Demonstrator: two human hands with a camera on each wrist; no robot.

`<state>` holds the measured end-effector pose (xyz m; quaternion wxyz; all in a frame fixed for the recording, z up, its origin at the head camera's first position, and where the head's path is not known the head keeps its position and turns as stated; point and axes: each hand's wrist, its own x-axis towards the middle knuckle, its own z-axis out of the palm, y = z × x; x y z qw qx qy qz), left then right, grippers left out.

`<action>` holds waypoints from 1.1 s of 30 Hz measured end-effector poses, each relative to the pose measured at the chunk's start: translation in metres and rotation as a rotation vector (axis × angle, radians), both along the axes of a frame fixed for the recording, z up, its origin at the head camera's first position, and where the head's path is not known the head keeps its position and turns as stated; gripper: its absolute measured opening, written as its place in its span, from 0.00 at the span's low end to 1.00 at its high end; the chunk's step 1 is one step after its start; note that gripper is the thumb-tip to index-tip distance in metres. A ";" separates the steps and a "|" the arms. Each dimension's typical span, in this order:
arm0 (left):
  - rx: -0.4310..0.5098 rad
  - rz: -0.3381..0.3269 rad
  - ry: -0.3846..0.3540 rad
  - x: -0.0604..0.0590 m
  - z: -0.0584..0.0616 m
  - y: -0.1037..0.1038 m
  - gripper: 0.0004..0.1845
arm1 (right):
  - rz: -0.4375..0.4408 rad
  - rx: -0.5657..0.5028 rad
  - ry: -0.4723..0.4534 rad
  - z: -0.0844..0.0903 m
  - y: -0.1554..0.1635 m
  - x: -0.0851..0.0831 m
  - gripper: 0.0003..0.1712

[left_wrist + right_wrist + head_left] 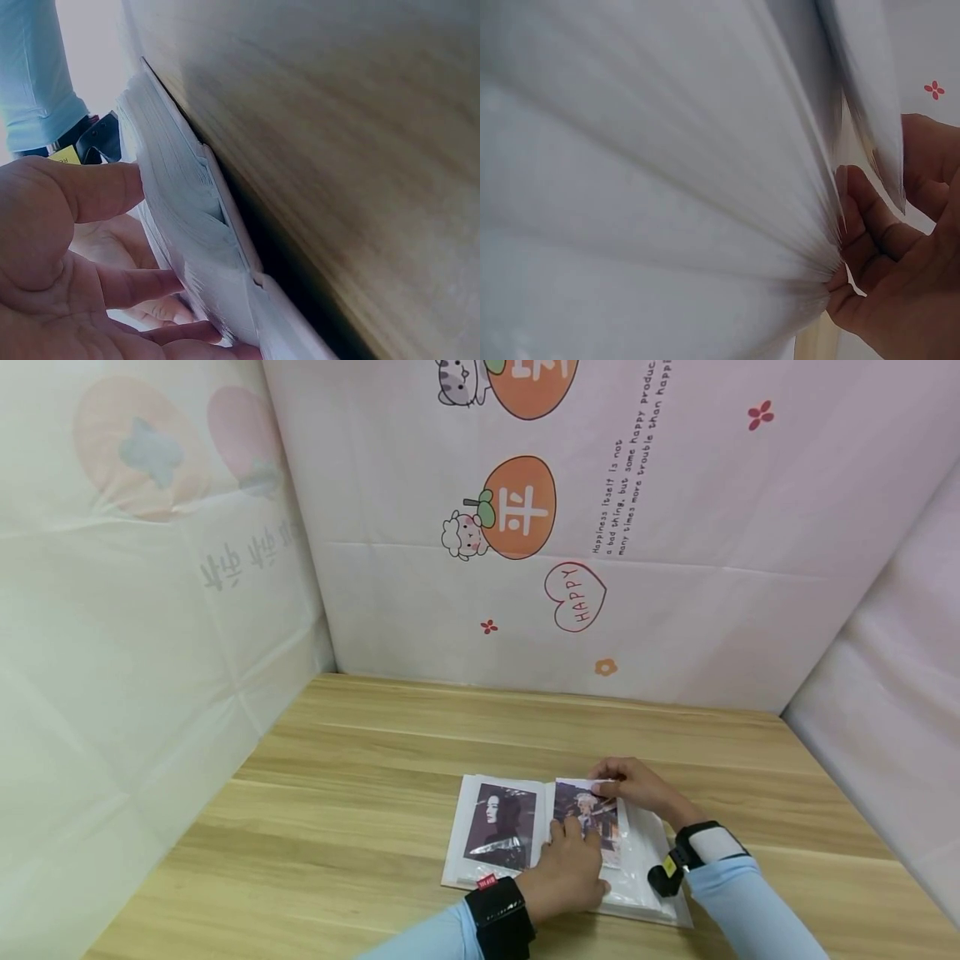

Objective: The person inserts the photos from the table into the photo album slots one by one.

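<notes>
Album, open, white-leaved, lying flat on the wooden table at roughly 5 o'clock of the table surface, near the front edge. Left page: dark portrait photo. Right page: second photo, at 3 o'clock of the first, partly covered by both hands. Left hand: fingers straight, pressed flat on the lower right page. Right hand: at 1 o'clock of the left hand, thumb and fingertips pinching the top edge of the second photo. Wrist views show fanned page edges, blurred. Backdrop: printed cloth wall at 12 o'clock.
</notes>
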<state>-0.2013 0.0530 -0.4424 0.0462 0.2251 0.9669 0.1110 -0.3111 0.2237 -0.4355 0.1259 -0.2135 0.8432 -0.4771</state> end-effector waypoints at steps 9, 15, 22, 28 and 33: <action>0.021 -0.007 0.000 0.000 0.000 -0.001 0.31 | 0.043 0.008 0.013 -0.017 0.006 -0.010 0.11; 0.032 -0.008 -0.004 0.001 0.001 -0.001 0.31 | 0.066 0.000 -0.023 -0.016 0.007 -0.010 0.11; 0.024 0.000 -0.013 -0.001 0.001 0.000 0.31 | 0.067 0.084 0.050 -0.014 0.007 -0.011 0.11; 0.022 0.010 0.002 -0.001 0.001 0.000 0.31 | 0.045 0.149 0.102 -0.010 0.007 -0.004 0.20; -0.002 0.012 0.021 -0.001 -0.001 0.001 0.31 | 0.043 0.224 0.239 -0.012 0.012 0.010 0.30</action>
